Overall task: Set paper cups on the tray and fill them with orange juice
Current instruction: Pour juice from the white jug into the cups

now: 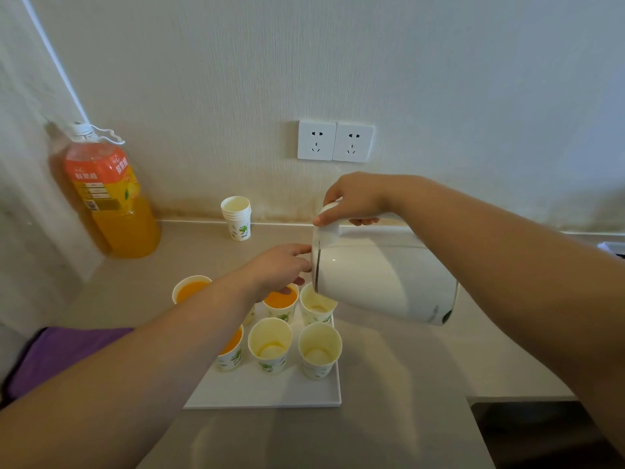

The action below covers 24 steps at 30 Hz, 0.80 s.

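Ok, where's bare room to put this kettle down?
Bare counter right of the tray, and between the juice bottle and cup stack. The tray's near strip is free too. Its far half is crowded with cups.

Bare left forearm and left grip, bare right forearm and right grip, both uncovered throughout.

A home kitchen or pantry corner: beige counter against a papered wall, 2 sockets, juice bottle, white kettle.

Cups stand on the tray, a kettle tilted above the back right cup, bottle and cup stack behind.
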Each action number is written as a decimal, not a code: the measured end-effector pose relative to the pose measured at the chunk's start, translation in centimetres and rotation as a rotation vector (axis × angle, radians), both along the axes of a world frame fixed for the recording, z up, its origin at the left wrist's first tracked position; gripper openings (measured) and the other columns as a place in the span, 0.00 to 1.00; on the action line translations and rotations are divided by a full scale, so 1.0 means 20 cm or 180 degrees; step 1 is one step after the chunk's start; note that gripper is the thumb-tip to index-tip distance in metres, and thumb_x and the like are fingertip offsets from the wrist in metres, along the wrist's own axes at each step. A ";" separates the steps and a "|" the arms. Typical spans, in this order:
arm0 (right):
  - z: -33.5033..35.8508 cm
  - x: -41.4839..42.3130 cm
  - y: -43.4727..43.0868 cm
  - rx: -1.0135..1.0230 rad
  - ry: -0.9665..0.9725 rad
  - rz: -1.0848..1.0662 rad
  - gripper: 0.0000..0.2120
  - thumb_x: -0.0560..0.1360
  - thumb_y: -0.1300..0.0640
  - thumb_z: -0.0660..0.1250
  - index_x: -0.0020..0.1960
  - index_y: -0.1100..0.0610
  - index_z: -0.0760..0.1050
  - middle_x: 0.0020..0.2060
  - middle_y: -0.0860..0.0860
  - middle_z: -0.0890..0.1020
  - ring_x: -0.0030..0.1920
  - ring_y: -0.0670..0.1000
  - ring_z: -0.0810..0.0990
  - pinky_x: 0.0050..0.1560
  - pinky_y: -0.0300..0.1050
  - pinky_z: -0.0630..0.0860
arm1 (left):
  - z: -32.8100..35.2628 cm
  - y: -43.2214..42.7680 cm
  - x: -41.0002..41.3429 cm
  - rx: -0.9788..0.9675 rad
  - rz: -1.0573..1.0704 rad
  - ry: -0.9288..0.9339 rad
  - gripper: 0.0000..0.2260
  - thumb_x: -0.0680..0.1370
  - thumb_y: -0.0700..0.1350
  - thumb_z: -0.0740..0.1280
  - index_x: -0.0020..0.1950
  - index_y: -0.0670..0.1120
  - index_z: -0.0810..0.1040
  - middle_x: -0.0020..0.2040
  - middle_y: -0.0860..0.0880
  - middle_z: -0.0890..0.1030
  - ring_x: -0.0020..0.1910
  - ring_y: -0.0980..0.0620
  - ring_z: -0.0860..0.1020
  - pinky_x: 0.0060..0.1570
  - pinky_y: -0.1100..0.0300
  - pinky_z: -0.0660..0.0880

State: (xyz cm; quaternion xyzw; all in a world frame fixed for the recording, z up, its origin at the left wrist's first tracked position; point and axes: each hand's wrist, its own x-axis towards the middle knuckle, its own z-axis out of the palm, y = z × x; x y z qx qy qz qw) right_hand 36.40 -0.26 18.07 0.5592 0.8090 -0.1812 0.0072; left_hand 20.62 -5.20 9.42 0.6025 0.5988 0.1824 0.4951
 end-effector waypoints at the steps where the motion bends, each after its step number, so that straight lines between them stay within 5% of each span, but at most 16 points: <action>1: 0.00 0.00 0.00 -0.0014 -0.0023 0.0001 0.22 0.73 0.40 0.66 0.54 0.59 0.79 0.30 0.52 0.76 0.28 0.49 0.72 0.33 0.41 0.71 | 0.00 0.00 0.00 -0.0007 0.0002 0.0010 0.20 0.80 0.44 0.60 0.72 0.54 0.68 0.58 0.50 0.78 0.54 0.50 0.78 0.56 0.52 0.76; 24: 0.02 -0.09 0.03 -0.0065 -0.0447 0.0084 0.23 0.74 0.40 0.65 0.51 0.60 0.79 0.29 0.52 0.75 0.28 0.50 0.72 0.31 0.41 0.70 | -0.02 0.00 0.00 0.0009 -0.0033 -0.0040 0.17 0.80 0.45 0.61 0.69 0.53 0.71 0.52 0.51 0.80 0.53 0.49 0.78 0.55 0.51 0.75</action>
